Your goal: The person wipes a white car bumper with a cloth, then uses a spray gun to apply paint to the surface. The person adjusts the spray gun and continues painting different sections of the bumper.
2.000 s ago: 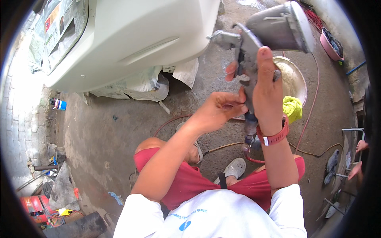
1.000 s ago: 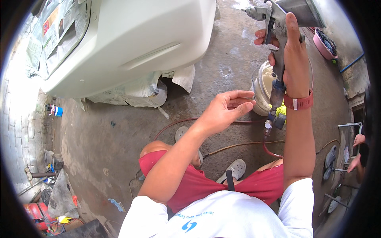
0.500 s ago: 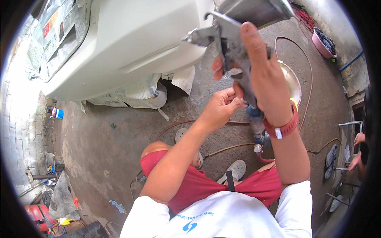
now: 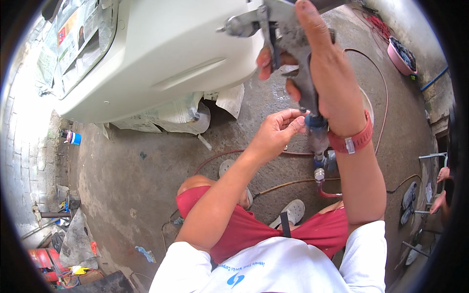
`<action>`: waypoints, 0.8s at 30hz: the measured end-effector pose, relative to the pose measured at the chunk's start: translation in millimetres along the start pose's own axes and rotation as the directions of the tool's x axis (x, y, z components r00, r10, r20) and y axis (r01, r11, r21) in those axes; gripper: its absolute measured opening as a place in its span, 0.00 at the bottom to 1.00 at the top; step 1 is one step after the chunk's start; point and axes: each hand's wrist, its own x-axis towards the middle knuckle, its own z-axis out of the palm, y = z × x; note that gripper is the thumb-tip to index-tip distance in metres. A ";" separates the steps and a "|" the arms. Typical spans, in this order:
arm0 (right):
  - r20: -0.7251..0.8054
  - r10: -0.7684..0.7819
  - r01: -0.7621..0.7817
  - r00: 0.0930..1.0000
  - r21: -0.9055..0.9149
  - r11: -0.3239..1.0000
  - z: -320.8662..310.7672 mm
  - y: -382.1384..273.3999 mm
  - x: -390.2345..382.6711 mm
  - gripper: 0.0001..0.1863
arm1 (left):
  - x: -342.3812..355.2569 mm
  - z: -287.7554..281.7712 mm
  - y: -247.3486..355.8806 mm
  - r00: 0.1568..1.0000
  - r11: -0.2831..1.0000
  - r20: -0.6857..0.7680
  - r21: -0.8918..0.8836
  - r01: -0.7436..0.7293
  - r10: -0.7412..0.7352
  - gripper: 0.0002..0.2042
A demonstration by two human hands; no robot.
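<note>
A grey metal spray gun (image 4: 303, 73) is held up in my right hand (image 4: 330, 83), the fingers curled round its handle and the thumb along its back. Its nozzle points left, toward a pale car bumper or body panel (image 4: 185, 63), and the cup is partly cut off at the top edge. Below the handle hangs a blue-collared inline filter (image 4: 318, 139) joined to a red air hose (image 4: 327, 194). My left hand (image 4: 276, 134) pinches thumb and fingers together beside the handle's base; whatever is between the fingertips is hidden.
Newspaper sheets (image 4: 78, 44) mask the panel's left, and more paper hangs beneath. Hoses run over the concrete floor (image 4: 132, 185). A round pale lid-like thing (image 4: 365, 105) is behind my right wrist. Far right are a pink basin (image 4: 400, 57) and another person's hands (image 4: 439, 200) near metal bars.
The spray gun and my right hand have risen slightly, with more of the cup leaving the top edge. My left hand stays near the handle's base, its fingertips now by the blue collar.
</note>
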 end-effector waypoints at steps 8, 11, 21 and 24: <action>-0.266 -0.291 0.248 0.919 -0.183 0.951 -48.6 19.7 21.8 0.36 | -1.8 -4.2 6.5 0.998 0.995 0.065 0.096 0.019 -0.025 0.21; -0.410 -0.259 0.186 0.875 -0.209 0.960 -70.9 26.1 30.1 0.37 | -3.3 -3.7 8.2 0.998 0.995 0.063 0.102 0.007 -0.013 0.23; -0.272 -0.169 0.154 0.947 -0.077 0.985 -35.0 77.0 -35.6 0.38 | -0.1 -3.4 -1.3 1.000 0.995 0.001 0.104 -0.004 0.004 0.17; -0.060 -0.107 0.105 0.992 -0.031 0.994 -16.1 77.7 -57.1 0.34 | -8.7 -10.0 -3.7 0.989 0.988 -0.021 0.050 0.148 -0.147 0.15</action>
